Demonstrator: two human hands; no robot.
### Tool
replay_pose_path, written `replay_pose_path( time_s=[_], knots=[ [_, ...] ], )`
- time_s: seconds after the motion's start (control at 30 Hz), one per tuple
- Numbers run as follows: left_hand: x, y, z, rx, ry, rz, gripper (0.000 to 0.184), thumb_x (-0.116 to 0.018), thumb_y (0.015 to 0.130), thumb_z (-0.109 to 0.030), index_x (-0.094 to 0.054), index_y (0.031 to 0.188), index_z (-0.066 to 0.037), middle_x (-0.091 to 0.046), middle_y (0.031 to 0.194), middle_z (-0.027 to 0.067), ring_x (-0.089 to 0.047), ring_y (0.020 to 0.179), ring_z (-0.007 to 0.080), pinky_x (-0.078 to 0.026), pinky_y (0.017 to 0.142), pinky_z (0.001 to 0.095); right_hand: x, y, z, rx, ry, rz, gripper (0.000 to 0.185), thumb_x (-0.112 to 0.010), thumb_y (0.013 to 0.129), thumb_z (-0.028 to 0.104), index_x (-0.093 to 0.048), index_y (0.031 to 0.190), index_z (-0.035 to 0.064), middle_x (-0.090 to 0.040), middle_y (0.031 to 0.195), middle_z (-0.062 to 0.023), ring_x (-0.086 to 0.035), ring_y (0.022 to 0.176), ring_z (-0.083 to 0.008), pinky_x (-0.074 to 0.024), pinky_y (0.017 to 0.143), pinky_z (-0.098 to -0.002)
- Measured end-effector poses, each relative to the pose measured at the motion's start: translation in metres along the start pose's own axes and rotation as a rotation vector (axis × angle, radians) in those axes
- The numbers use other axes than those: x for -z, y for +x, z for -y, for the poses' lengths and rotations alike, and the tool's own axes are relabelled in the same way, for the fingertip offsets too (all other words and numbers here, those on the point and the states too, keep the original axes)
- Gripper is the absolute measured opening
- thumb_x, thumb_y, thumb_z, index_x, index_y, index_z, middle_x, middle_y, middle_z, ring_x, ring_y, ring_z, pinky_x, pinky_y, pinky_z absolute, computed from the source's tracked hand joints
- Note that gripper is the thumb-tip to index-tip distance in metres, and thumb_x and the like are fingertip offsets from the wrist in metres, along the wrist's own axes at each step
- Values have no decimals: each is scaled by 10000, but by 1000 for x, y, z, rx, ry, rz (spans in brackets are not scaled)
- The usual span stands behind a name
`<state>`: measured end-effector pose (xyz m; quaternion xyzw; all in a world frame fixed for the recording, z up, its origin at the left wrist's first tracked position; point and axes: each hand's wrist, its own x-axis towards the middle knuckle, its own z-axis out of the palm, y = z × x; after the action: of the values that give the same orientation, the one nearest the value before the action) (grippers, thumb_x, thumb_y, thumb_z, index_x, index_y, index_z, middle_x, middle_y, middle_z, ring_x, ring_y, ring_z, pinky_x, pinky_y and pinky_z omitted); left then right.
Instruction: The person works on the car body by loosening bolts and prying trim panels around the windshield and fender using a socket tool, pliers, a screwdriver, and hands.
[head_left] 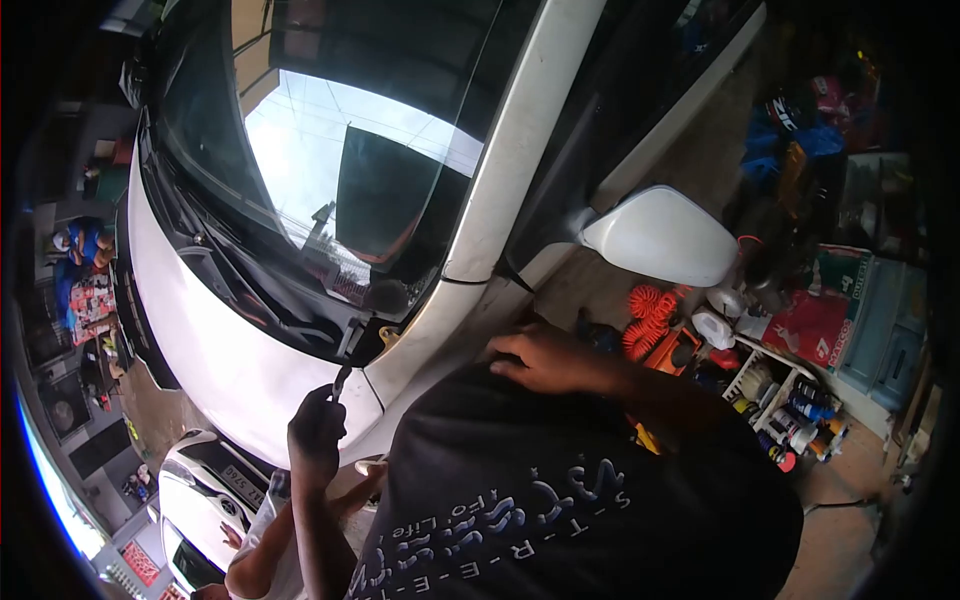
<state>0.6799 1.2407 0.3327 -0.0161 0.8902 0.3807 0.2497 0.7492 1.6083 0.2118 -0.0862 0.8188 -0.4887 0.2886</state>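
Observation:
My left hand (316, 428) is raised beside the rear corner of the white hood (230, 350), its fingers closed around a small, dark, narrow piece (342, 383) whose kind I cannot make out. Just above it are a black plastic trim end (351, 336) and a yellowish metal bracket (388, 337) at the windshield base. My right hand (535, 358) lies with loosely bent fingers against my dark shirt (570, 460), near the car's side below the white side mirror (665, 237). Nothing shows in it.
Another person's arm (265, 550) reaches in at lower left, near the hood. A second white car (200, 490) stands behind. At right are a coiled orange hose (652, 318), a rack of bottles (790, 405) and blue-grey drawers (885, 335). Someone in blue (88, 243) sits far left.

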Motion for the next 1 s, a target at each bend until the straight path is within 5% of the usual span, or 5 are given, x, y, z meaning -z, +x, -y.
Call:
replay_pose_path(
  time_s=[0.33, 0.77, 0.87, 0.93, 1.0],
  knots=[
    [-24, 34, -23, 156, 21, 52, 254, -647, 1055, -161, -679, 1209, 39, -609, 770, 18, -569, 667, 107, -488, 635, 285, 20, 42, 19, 137, 153, -113, 224, -690, 1036, 274, -750, 1110, 72, -776, 875, -140, -769, 843, -324, -579, 786, -419],
    [-24, 79, 10, -106, 323, 174, 189, -637, 1051, -101, -756, 1192, -57, -732, 977, 128, -706, 785, 267, -542, 666, 344, 17, 73, 15, 201, 311, -299, 149, -695, 1019, 162, -766, 989, 34, -741, 778, -110, -744, 737, -272, -564, 728, -400],
    [-34, 86, 23, -328, 525, 249, 150, -650, 1050, -92, -745, 1117, 3, -723, 961, 93, -665, 706, 167, -548, 644, 318, 22, 75, 20, 144, 336, -236, 141, -706, 1006, 158, -773, 971, 39, -748, 790, -112, -747, 747, -280, -566, 724, -404],
    [-47, 88, 8, -240, 342, 216, 192, -667, 1056, -178, -744, 1111, -11, -709, 888, 68, -661, 707, 138, -540, 643, 304, 22, 76, 19, 161, 304, -257, 139, -717, 996, 161, -777, 960, 41, -750, 793, -113, -750, 753, -286, -568, 722, -406],
    [-58, 84, -17, 391, -14, 128, 241, -676, 1060, -242, -738, 1131, -20, -692, 837, 49, -649, 717, 115, -522, 637, 288, 22, 76, 18, 177, 274, -277, 138, -728, 987, 164, -781, 948, 43, -753, 796, -113, -752, 758, -292, -570, 720, -408]
  ],
)
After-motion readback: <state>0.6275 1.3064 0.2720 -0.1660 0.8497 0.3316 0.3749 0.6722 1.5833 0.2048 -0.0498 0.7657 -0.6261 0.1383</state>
